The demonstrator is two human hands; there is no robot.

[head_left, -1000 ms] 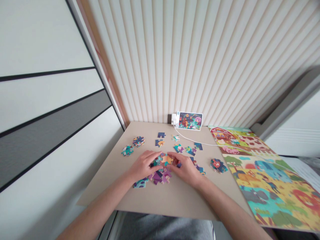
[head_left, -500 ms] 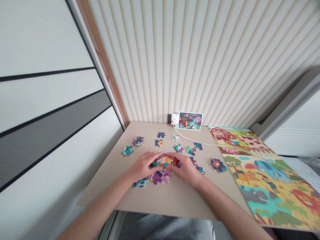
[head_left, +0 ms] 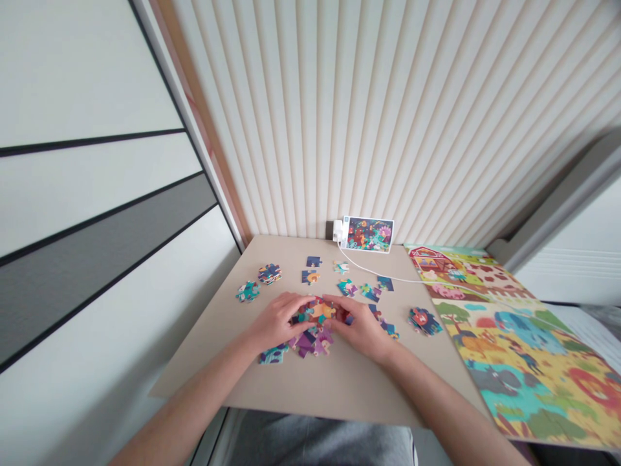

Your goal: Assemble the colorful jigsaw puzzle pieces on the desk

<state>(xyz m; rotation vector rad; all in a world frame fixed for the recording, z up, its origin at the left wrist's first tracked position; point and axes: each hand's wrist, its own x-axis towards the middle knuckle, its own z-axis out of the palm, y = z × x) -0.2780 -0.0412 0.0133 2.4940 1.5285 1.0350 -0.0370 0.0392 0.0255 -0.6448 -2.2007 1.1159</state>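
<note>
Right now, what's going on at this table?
A person has the left hand and right hand around a cluster of colourful puzzle pieces; whether they grip or just touch it, I can't tell. Purple pieces lie on the near side. A small pile sits beyond the left hand, another pile to the right, and a picture card stands at the far edge.
</note>
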